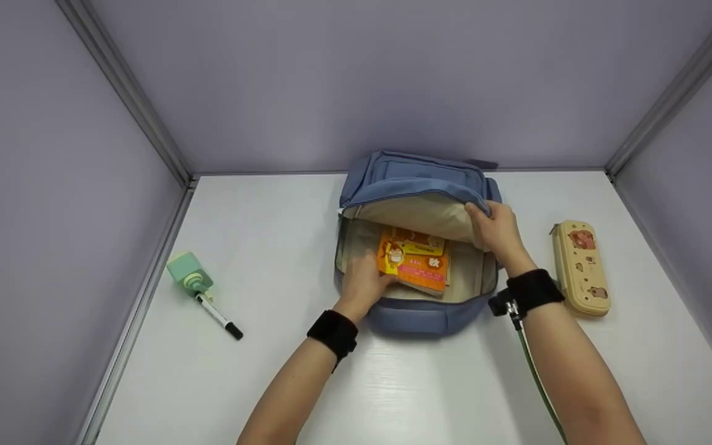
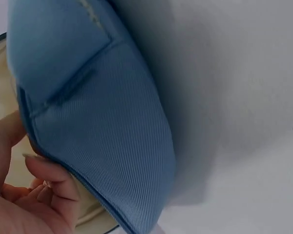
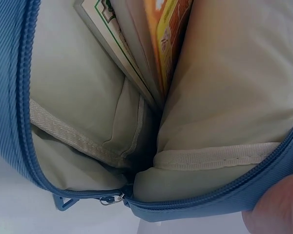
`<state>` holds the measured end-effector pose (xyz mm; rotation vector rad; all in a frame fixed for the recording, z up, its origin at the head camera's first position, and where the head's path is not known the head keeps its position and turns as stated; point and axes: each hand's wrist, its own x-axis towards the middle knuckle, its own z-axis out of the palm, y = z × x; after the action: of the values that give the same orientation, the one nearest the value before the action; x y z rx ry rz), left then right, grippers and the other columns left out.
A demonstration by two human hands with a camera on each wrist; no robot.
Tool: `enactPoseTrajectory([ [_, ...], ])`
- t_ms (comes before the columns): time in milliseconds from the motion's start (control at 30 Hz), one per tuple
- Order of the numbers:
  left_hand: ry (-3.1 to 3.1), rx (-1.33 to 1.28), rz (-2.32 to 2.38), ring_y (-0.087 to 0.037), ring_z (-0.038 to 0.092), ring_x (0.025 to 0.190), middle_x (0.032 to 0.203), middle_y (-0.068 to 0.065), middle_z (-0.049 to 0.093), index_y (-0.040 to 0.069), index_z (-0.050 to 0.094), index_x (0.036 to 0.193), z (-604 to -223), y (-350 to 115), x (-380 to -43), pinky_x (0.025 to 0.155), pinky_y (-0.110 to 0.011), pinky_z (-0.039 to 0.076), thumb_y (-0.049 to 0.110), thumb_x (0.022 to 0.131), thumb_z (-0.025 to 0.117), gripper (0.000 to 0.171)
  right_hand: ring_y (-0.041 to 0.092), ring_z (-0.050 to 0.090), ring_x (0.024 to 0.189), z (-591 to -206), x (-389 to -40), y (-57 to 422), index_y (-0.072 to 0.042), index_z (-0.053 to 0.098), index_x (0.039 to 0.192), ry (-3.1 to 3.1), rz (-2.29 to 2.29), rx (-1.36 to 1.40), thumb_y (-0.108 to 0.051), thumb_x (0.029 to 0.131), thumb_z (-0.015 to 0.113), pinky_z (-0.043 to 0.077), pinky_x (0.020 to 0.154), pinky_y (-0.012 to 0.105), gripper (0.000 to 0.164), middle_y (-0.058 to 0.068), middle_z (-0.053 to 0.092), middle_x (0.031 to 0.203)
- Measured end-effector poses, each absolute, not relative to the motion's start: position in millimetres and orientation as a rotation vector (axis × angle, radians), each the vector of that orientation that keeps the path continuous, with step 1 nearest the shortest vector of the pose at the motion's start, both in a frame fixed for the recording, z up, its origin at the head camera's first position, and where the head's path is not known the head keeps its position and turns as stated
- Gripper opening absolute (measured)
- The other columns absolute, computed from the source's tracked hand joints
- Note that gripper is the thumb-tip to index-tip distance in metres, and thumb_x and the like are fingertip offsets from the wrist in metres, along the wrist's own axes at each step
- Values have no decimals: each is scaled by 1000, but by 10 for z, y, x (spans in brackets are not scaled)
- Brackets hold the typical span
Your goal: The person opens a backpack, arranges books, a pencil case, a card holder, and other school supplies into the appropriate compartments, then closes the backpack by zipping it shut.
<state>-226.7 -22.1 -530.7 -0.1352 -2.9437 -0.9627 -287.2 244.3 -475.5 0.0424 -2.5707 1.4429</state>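
Note:
A blue backpack (image 1: 418, 318) lies on the table with its main compartment unzipped, showing a cream lining. Inside lies an orange book (image 1: 421, 271) with a yellow label, over other books or booklets. My left hand (image 1: 363, 281) reaches in over the near rim and grips the orange book at its left edge; in the left wrist view its fingers (image 2: 53, 178) are curled, and the bag's side hides most of the book. My right hand (image 1: 498, 232) pinches the raised flap (image 1: 421, 188) at its right side. In the right wrist view, a green-edged booklet (image 3: 112, 44) stands beside the orange cover (image 3: 171, 39).
A yellow pencil case (image 1: 583, 269) with bear pictures lies to the right of the backpack. At the left, a green bottle-like object (image 1: 189, 272) touches a white marker (image 1: 219, 315) with a black cap. Grey panels (image 1: 356, 80) enclose the white table (image 1: 257, 235) at the back and sides.

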Motion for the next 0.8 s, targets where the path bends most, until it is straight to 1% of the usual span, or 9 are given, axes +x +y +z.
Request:
enactPoseTrajectory([
  [67,-2930,-126,-1085,-27,66,78,80,-11,65,-1,62,100,-5324,-210,-2283,66,-34,53,26,80,84,40,18,44,60,-4755,-2866,2439,-7,48,69,-2572,1435,47,-32,99,61,35,55,26,41,-3,41,60],
  [167,-2883,-107,-1292,-21,64,76,84,-12,68,-4,68,101,-5348,-212,-2331,67,-30,51,10,83,77,25,18,42,59,-4753,-2862,2441,-7,46,68,-2565,1438,47,-31,98,61,34,54,27,42,-2,39,60],
  [267,-2895,-171,-1392,-19,59,74,90,-13,70,-4,71,107,-5361,-238,-2375,69,-28,48,0,86,67,22,18,41,59,-4750,-2860,2449,-7,46,68,-2568,1430,46,-32,99,61,33,54,27,42,-2,39,60],
  [367,-2962,-347,-1347,-20,58,86,102,-15,69,-3,68,117,-5361,-275,-2398,77,-28,46,-3,87,62,30,19,43,61,-4752,-2864,2454,-7,47,68,-2575,1415,37,-33,99,61,34,55,27,42,-2,39,60],
  [433,-3011,-506,-1323,-23,56,87,101,-21,66,-7,65,113,-5349,-292,-2401,77,-28,43,-5,88,59,26,20,43,60,-4756,-2867,2452,-7,47,68,-2574,1425,29,-33,98,61,34,54,27,42,-3,39,60],
  [500,-3032,-619,-1313,-24,56,90,109,-24,64,-10,62,118,-5330,-298,-2398,78,-28,42,-7,88,56,31,19,44,60,-4758,-2870,2449,-7,47,68,-2572,1430,28,-33,98,61,35,54,27,42,-3,39,59],
  [600,-3065,-665,-1287,-24,55,91,120,-25,62,-10,59,125,-5281,-287,-2370,76,-30,41,-6,89,54,37,18,43,58,-4768,-2870,2444,-7,46,67,-2567,1447,42,-33,98,61,34,52,27,43,-4,39,58],
  [667,-3046,-632,-1239,-22,58,97,129,-20,60,-6,56,133,-5234,-272,-2342,81,-29,45,-2,91,56,42,17,43,57,-4775,-2868,2444,-8,46,67,-2563,1454,49,-33,98,62,34,52,26,43,-4,39,58],
  [800,-2813,-676,-1056,-20,64,93,110,-11,67,1,68,117,-5074,-271,-2290,80,-31,52,5,94,61,25,17,43,57,-4785,-2868,2450,-7,46,66,-2560,1454,54,-32,98,62,34,52,27,43,-5,39,57],
])
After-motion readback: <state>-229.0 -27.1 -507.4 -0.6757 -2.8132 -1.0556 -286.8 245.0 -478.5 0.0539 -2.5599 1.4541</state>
